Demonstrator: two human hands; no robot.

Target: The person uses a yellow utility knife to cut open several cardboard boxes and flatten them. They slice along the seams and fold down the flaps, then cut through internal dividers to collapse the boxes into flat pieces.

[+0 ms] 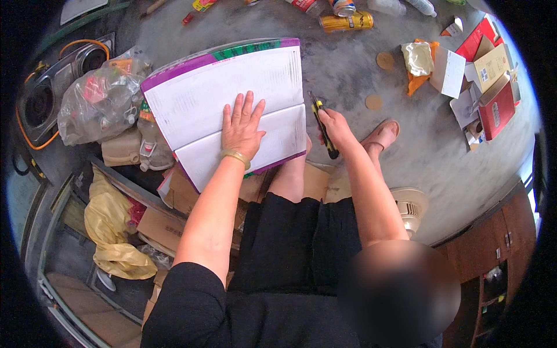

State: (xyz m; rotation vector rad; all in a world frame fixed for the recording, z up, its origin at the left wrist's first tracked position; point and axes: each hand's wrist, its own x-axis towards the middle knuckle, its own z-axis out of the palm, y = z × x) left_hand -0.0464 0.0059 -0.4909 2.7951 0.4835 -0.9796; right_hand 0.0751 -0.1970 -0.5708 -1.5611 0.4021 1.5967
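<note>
A cardboard box [187, 104] with white flaps and purple and green edges stands before me. Its two flaps meet at a seam that runs across the upper face. My left hand [243, 126] lies flat on this face, fingers spread over the seam, a bangle on the wrist. To the right of the box, my right hand [336, 129] is closed around a black and yellow utility knife [320, 105]. The knife's tip points away from me, beside the box's right edge and apart from it.
Clear plastic bags of bottles [102, 102] sit by a gas stove [41, 104] at left. Drink cans [347, 21] and bottles lie on the floor ahead. Opened cartons [491, 69] are heaped at right. Near my right foot stands a beige fan [408, 204]. A yellow bag [106, 217] hangs at lower left.
</note>
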